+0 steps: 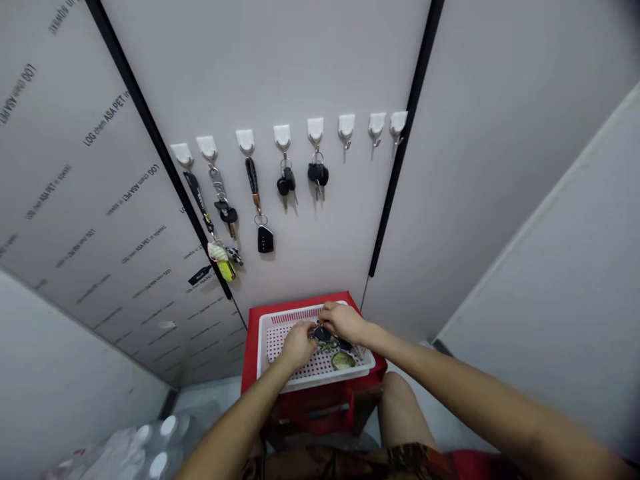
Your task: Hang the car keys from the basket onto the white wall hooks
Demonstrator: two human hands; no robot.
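Note:
Over the white plastic basket (262,357), my left hand (299,344) and my right hand (344,321) are close together. Between their closed fingers is a bunch of keys (323,333) with dark heads, gripped from both sides. My fingers partly cover the bunch, so its ring is hard to make out. Beneath my right hand, more keys lie in the basket, partly hidden. A round yellowish-green tag (343,361) rests on the perforated basket floor near its front right.
The basket sits on a red stool (251,333) against the wall. Above it, a row of white hooks (283,137) carries several hanging key sets (265,238) on the left; three right-hand hooks (377,125) are bare. Capped bottles (159,465) stand at lower left.

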